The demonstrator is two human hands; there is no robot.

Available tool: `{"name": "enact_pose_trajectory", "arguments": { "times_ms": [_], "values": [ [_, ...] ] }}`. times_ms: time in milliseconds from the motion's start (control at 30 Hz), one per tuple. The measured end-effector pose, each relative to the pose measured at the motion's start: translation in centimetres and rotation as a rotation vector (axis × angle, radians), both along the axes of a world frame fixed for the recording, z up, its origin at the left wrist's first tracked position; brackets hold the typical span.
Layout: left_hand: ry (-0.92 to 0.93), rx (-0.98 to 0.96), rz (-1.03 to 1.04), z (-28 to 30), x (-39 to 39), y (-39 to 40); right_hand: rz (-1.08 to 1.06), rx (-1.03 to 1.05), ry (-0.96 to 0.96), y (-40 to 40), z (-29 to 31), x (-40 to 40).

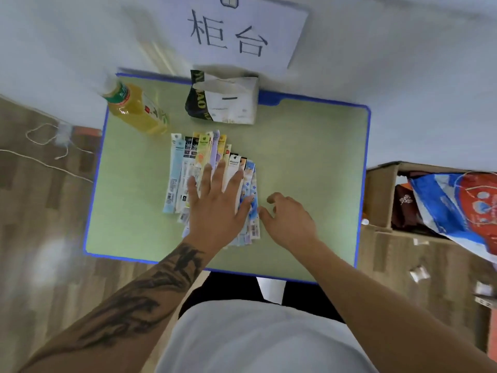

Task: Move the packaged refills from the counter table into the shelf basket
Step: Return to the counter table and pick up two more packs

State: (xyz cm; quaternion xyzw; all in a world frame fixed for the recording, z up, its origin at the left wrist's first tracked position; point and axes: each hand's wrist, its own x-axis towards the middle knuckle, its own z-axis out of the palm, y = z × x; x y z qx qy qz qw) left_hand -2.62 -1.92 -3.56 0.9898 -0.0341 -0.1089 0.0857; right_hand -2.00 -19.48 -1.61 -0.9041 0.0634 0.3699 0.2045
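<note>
Several long, narrow packaged refills (188, 168) lie fanned out side by side in the middle of the green counter table (309, 157). My left hand (217, 203) lies flat on top of the fan with its fingers straight and spread. My right hand (289, 216) sits just right of the fan, fingers loosely curled, its fingertips at the edge of the rightmost blue pack (252, 200). It holds nothing. No shelf basket is in view.
A tea bottle (137, 109) lies at the table's far left. A white and black paper bag (226, 100) stands at the back edge under a paper sign (242, 30). Cardboard boxes with a plastic bag (457, 205) stand at the right. A cord (45, 141) lies on the floor at left.
</note>
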Motion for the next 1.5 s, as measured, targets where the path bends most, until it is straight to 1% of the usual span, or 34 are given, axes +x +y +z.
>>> {"name": "enact_pose_trajectory", "arguments": {
  "times_ms": [67, 200, 300, 467, 533, 600, 700, 733, 767, 800, 867, 900, 933, 1033, 1100, 1200, 1333, 1400, 1500],
  "values": [
    [0.001, -0.009, -0.086, -0.5, 0.0, 0.9, -0.026, -0.055, -0.012, 1.8, -0.6, -0.3],
    [-0.001, -0.014, -0.187, -1.3, -0.4, 2.1, 0.059, -0.213, -0.084, 3.7, -1.7, -1.7],
    [0.001, -0.014, -0.219, -1.5, -0.9, 2.6, -0.012, -0.234, -0.054, 3.8, -2.1, -1.9],
    [0.025, -0.038, -0.229, -0.8, -1.3, 3.0, -0.372, -0.063, 0.092, 2.6, -2.2, -1.8],
    [0.041, -0.020, -0.210, 0.0, -1.3, 3.1, -0.493, 0.011, 0.085, 1.9, -1.8, -2.2],
    [0.069, -0.026, -0.182, 0.9, -1.2, 3.2, -0.564, 0.085, 0.047, 1.4, -1.0, -3.0],
    [0.127, -0.101, -0.129, 2.6, -1.3, 2.9, -0.651, 0.242, -0.022, 1.2, 1.3, -4.2],
    [0.166, -0.166, -0.109, 3.4, -1.4, 2.7, -0.663, 0.300, -0.030, 1.3, 2.2, -4.4],
    [0.226, -0.270, -0.078, 4.2, -1.6, 2.3, -0.660, 0.352, -0.029, 1.3, 3.0, -4.6],
    [0.319, -0.437, -0.005, 5.0, -1.7, 2.0, -0.648, 0.403, -0.023, 1.3, 3.8, -4.7],
    [0.533, -0.863, 0.270, 6.5, -2.2, 1.3, -0.604, 0.496, -0.003, 1.5, 5.2, -4.5],
    [0.574, -1.000, 0.399, 6.8, -2.5, 1.1, -0.572, 0.527, 0.008, 1.5, 5.7, -4.4],
    [0.584, -1.057, 0.494, 7.0, -2.8, 1.0, -0.540, 0.547, 0.021, 1.7, 6.0, -4.2],
    [0.588, -1.104, 0.667, 7.1, -3.9, 1.6, -0.469, 0.575, 0.085, 2.4, 6.2, -3.9],
    [0.598, -1.115, 0.733, 6.9, -4.1, 2.4, -0.420, 0.560, 0.132, 2.9, 5.8, -3.6],
    [0.590, -1.051, 0.792, 6.2, -4.0, 4.1, -0.398, 0.498, 0.141, 3.9, 4.4, -2.5],
    [0.585, -0.965, 0.828, 5.2, -3.6, 6.3, -0.382, 0.259, 0.012, 6.2, 1.4, -0.6],
    [0.597, -0.945, 0.830, 4.8, -3.5, 7.2, -0.367, 0.161, 0.011, 7.6, 0.4, 0.1],
    [0.601, -0.918, 0.822, 4.3, -3.3, 8.2, -0.290, 0.013, 0.011, 9.6, -0.3, 0.5]
  ]
}}
